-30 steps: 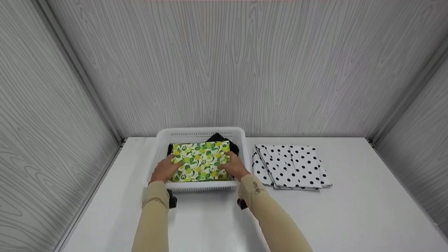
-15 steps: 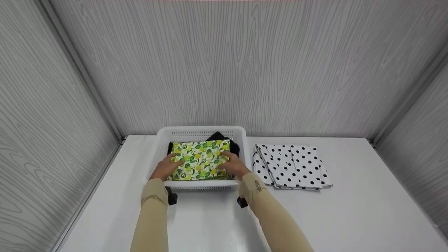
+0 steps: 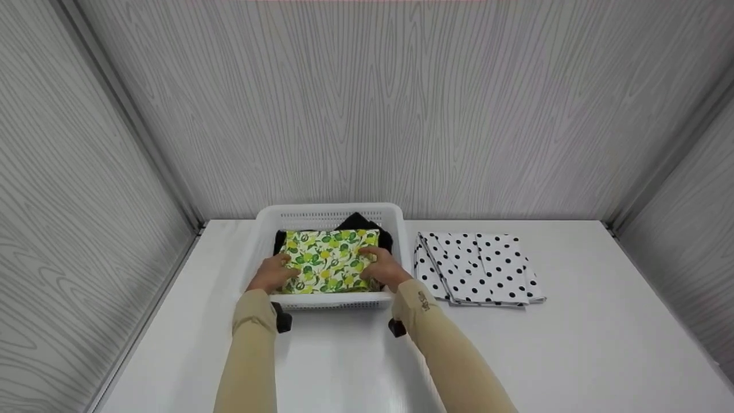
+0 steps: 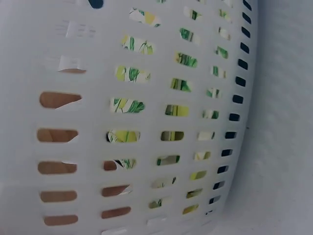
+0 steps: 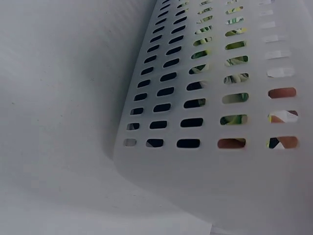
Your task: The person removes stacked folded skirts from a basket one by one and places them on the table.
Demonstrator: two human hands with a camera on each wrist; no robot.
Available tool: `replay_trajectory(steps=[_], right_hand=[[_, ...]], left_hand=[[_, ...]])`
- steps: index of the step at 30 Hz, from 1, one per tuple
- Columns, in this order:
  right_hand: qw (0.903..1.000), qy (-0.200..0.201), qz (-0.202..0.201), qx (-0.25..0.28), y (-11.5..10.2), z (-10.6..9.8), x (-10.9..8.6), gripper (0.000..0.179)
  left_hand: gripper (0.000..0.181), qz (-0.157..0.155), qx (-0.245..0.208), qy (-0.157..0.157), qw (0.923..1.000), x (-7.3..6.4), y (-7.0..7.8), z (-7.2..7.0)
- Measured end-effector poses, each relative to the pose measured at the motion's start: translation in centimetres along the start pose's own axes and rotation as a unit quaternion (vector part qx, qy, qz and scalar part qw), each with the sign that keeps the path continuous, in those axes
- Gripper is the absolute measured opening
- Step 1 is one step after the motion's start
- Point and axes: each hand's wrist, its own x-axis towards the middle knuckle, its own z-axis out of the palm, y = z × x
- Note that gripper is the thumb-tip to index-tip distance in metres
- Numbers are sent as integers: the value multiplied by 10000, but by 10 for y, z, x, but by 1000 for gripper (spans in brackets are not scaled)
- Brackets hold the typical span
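A folded cloth point(image 3: 327, 261) printed with lemons and green leaves lies in a white perforated plastic basket point(image 3: 330, 303). My left hand point(image 3: 271, 274) holds its left edge, and the right hand point(image 3: 383, 268) grips the opposite edge. Both hands are inside the basket, their lower fingers partly hidden by the cloth and the rim. Under and behind the print is black fabric point(image 3: 356, 221). The left wrist view looks at the basket wall point(image 4: 146, 88), where skin and patterned cloth show through the slots. In the right wrist view, the slotted wall point(image 5: 205, 161) covers most of that hand.
To the right of the basket, a folded white cloth with black dots point(image 3: 481, 269) lies flat on the white table point(image 3: 596, 344). Grey wood-grain panels point(image 3: 367, 115) enclose the table at the back and both sides.
The lemon-print cloth's far edge, slanted before, now lies more level. Its surface looks slightly more rumpled. Both hands stay at its edges, and the whole view has shifted a little.
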Motion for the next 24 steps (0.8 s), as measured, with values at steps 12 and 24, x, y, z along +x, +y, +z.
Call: replay_trajectory(steps=[12, 24], right_hand=[[9986, 286, 400, 179, -2, -1, 5, 56], [9998, 62, 99, -181, -1, 2, 4, 63]], left_hand=[[69, -89, -404, -505, 9979, 2, -3, -5], [67, 207, -385, -546, 9976, 5, 2, -4]])
